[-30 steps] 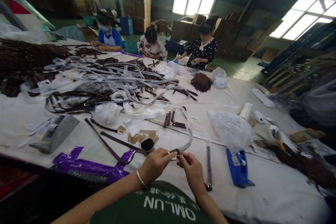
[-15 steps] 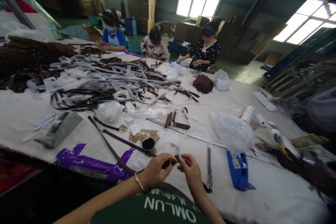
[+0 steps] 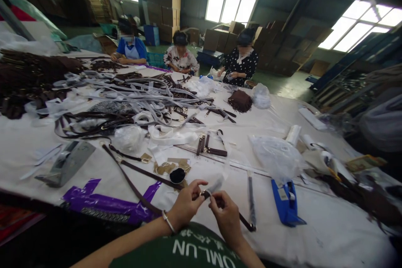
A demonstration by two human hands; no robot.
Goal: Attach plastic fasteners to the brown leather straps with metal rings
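A white table (image 3: 333, 222) spreads across the view, bearing a broad pile of plastic-wrapped straps (image 3: 150, 88). Smaller are the purple film (image 3: 103, 202) along the near edge and a blue tape dispenser (image 3: 286, 205) on the right. Above the near edge, the left hand (image 3: 185, 206), partly closed, holds a dark strap end (image 3: 206, 194) between thumb and fingers. The right hand (image 3: 226, 215) bends its fingers close against it; whether they grip cannot be told. Clear plastic (image 3: 216, 184) sticks up just beyond.
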